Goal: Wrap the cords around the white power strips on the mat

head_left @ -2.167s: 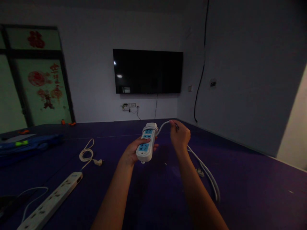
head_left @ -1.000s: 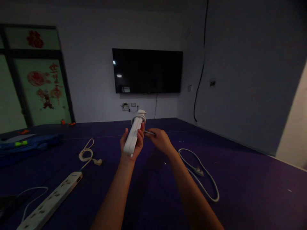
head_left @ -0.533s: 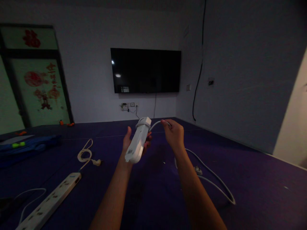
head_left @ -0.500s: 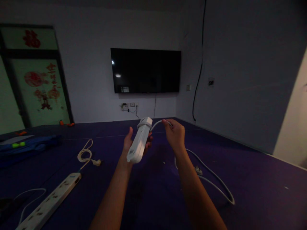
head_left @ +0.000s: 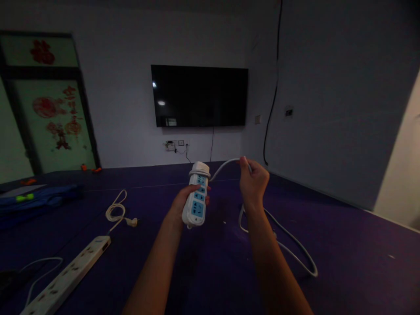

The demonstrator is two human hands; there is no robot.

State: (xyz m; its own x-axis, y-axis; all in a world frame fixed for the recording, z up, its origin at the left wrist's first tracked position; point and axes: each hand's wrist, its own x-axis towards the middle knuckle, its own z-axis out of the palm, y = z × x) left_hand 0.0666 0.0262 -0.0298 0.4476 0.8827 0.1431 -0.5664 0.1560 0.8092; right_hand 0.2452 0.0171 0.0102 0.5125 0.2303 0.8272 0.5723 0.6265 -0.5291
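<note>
My left hand [head_left: 184, 202] grips a white power strip [head_left: 196, 195] with blue socket faces, held upright in front of me with the sockets toward me. A few turns of its white cord are wound round the strip's top end. My right hand [head_left: 253, 183] is closed on that cord [head_left: 225, 164] just right of the strip, holding it raised. The rest of the cord [head_left: 288, 245] hangs down behind my right forearm and loops across the purple floor.
A long white power strip [head_left: 67, 276] lies on the purple floor at lower left, its coiled cord and plug [head_left: 118, 213] beyond it. A blue bag [head_left: 39, 201] sits at far left. A dark TV [head_left: 199, 96] hangs on the far wall above wall sockets [head_left: 177, 144].
The strip has turned in my left hand so its blue sockets face me again. My right hand has swung the cord out to the right and slightly higher. The floor loop has shifted.
</note>
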